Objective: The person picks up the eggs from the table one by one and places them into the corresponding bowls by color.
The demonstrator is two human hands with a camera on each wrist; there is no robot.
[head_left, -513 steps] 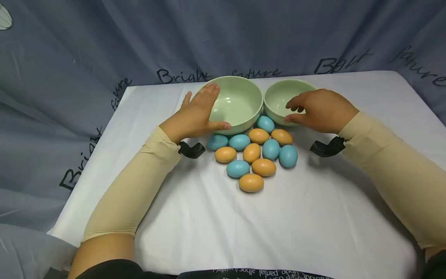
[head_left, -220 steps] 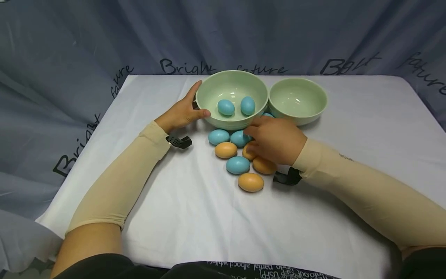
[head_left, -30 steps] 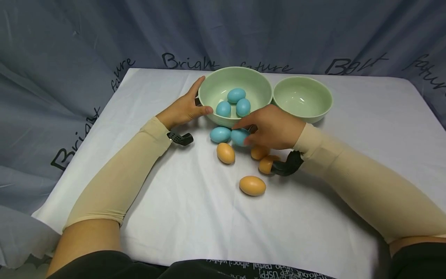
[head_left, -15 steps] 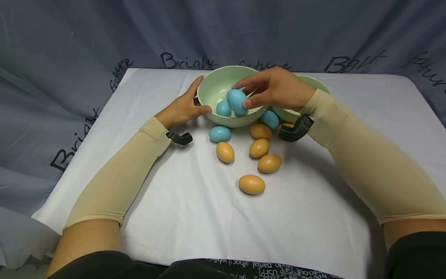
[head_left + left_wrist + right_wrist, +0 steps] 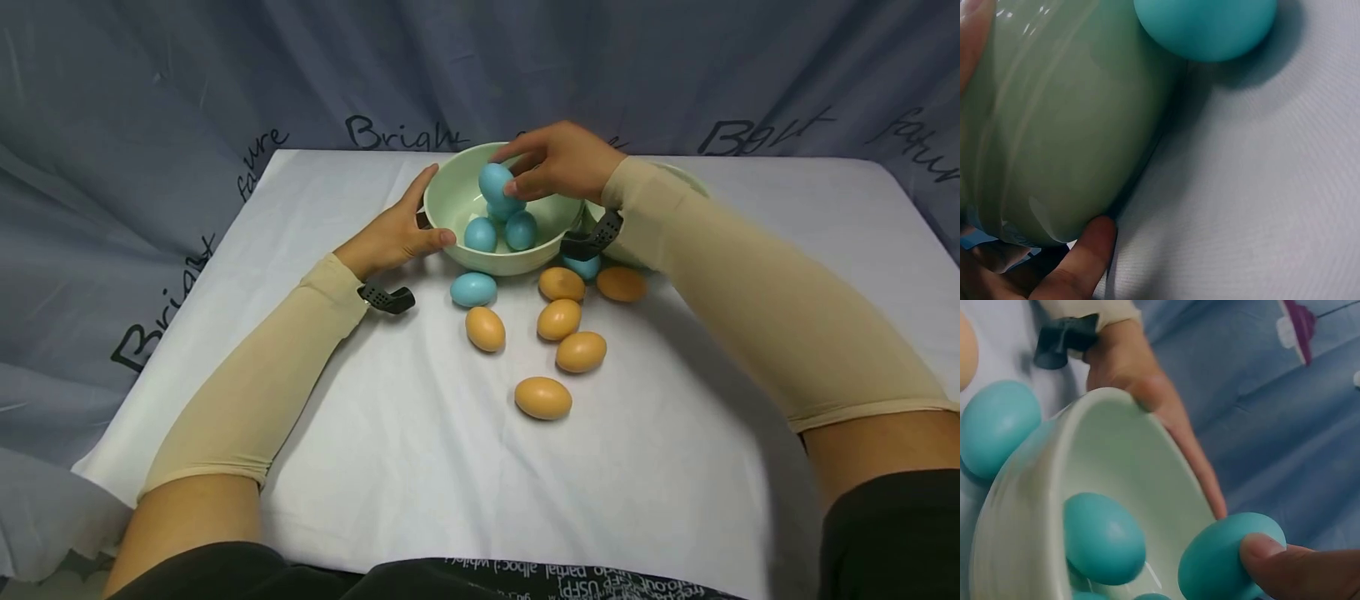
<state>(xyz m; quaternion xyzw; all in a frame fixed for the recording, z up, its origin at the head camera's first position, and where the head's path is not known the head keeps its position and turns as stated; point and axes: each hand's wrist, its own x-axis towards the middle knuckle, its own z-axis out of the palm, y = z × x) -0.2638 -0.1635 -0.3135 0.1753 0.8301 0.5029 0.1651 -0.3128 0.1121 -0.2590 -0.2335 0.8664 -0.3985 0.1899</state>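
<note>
My right hand [image 5: 562,162] pinches a blue egg [image 5: 495,182] between thumb and fingers, over the large pale green bowl [image 5: 448,204]. In the right wrist view that held egg [image 5: 1213,559] is inside the rim, the thumb pressed on its side. Below it in the bowl lie two blue eggs in plain sight and another partly hidden. The left hand [image 5: 393,237] holds the bowl's left side, thumb at the front and fingers behind. A fingertip [image 5: 1097,240] touches the bowl low down in the left wrist view. In front of the bowl lies another blue egg [image 5: 473,289].
A smaller green bowl [image 5: 686,177] stands touching or very near on the right, mostly behind the right forearm. One blue egg [image 5: 583,267] lies between the bowls. Several orange eggs [image 5: 543,398] are scattered in front on the white cloth [image 5: 420,467].
Blue eggs have gone from the table into the large bowl, empty at first. In the last second my right hand took one more from in front and carried it up and back over the bowl.
</note>
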